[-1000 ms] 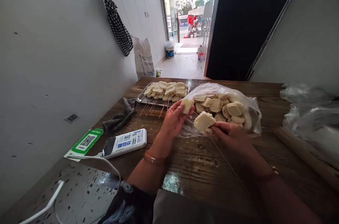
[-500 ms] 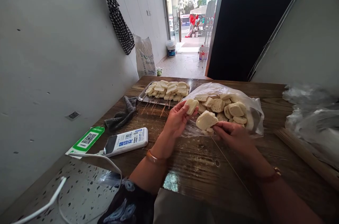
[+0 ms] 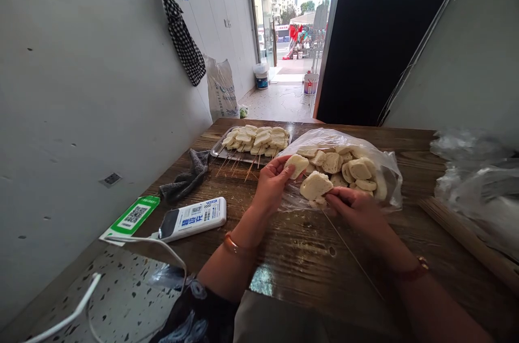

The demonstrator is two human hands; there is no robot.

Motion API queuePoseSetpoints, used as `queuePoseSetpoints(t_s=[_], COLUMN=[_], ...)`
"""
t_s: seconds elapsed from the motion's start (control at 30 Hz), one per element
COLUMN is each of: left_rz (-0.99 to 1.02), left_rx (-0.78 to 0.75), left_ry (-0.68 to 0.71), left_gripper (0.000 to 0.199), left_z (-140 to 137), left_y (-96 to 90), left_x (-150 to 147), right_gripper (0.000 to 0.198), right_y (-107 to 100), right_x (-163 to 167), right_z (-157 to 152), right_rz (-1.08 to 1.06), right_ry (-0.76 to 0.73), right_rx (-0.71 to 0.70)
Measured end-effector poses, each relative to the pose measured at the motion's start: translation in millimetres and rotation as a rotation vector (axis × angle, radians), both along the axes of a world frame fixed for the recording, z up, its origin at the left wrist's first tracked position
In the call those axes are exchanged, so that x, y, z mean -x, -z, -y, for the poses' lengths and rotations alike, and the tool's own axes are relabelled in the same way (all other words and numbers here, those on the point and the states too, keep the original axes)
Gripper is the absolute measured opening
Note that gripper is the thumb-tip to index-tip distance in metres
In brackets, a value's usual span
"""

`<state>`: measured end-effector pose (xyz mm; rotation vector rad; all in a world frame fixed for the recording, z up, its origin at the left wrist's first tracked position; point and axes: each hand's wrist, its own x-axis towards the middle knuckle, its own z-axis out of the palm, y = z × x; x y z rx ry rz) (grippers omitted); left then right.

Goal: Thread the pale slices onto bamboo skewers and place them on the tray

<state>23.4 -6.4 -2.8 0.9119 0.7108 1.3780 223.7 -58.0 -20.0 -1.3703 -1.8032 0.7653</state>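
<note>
Between the thumb and fingers of my left hand [image 3: 274,180] is a pale slice of bread [image 3: 297,166], held tilted. My right hand [image 3: 352,203] pinches the edge of a larger bread slice [image 3: 315,186], just below and right of the first. A thin skewer [image 3: 353,255] runs from beneath this slice toward the lower right; how it meets the slice is hidden. Behind both hands, a clear plastic bag [image 3: 387,170] lies open with several bread slices [image 3: 360,169] inside. At the back left, a metal tray [image 3: 218,149] bears stacked skewered slices [image 3: 263,137].
A grey cloth [image 3: 188,176], a white power bank [image 3: 194,218] with a cable and a green QR card [image 3: 133,216] lie to the left. On the right are a bundle of sticks [image 3: 466,237] and crumpled plastic bags [image 3: 478,186]. The wooden table [image 3: 292,256] meets the left wall.
The slice in my left hand has shifted slightly right and turned its flat face more toward me. My right hand stays nearly in place. The view has moved slightly.
</note>
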Motion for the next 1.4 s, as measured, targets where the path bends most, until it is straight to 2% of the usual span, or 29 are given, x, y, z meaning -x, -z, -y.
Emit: queuePoseSetpoints(t_s=[0.27, 0.47, 0.73, 0.9, 1.1, 1.2, 1.3, 1.4], left_rz=[0.011, 0.000, -0.051, -0.078, 0.098, 0.149, 0.101, -0.031], left_rx=[0.041, 0.029, 0.031, 0.063, 0.093, 0.095, 0.053, -0.015], left_ry=[0.029, 0.014, 0.035, 0.054, 0.152, 0.153, 0.167, 0.180], left_gripper=[0.042, 0.042, 0.042, 0.042, 0.048, 0.053, 0.053, 0.050], left_z=[1.9, 0.8, -0.9, 3.2, 9.8, 11.7, 12.8, 13.4], left_y=[0.2, 3.6, 10.5, 8.8, -3.8, -5.2, -1.6, 3.3], left_x=[-0.8, -2.8, -4.8, -5.6, -1.8, -2.2, -5.3, -7.5], right_gripper=[0.034, 0.035, 0.033, 0.034, 0.035, 0.034, 0.035, 0.035], right_y=[-7.0, -6.5, -5.7, -4.2, -4.8, -3.0, -0.2, 2.2], right_x=[2.0, 2.7, 3.8, 4.2, 4.9, 5.6, 5.8, 3.9], right_z=[2.5, 4.0, 3.8, 2.6, 4.0, 4.6, 4.9, 4.8], right_rz=[-0.014, -0.042, -0.034, -0.034, -0.039, -0.037, -0.016, 0.000], right_ry=[-0.016, -0.032, -0.008, 0.010, 0.036, 0.049, 0.051, 0.068], right_rx=[-0.012, 0.030, 0.016, 0.034, 0.048, 0.041, 0.025, 0.036])
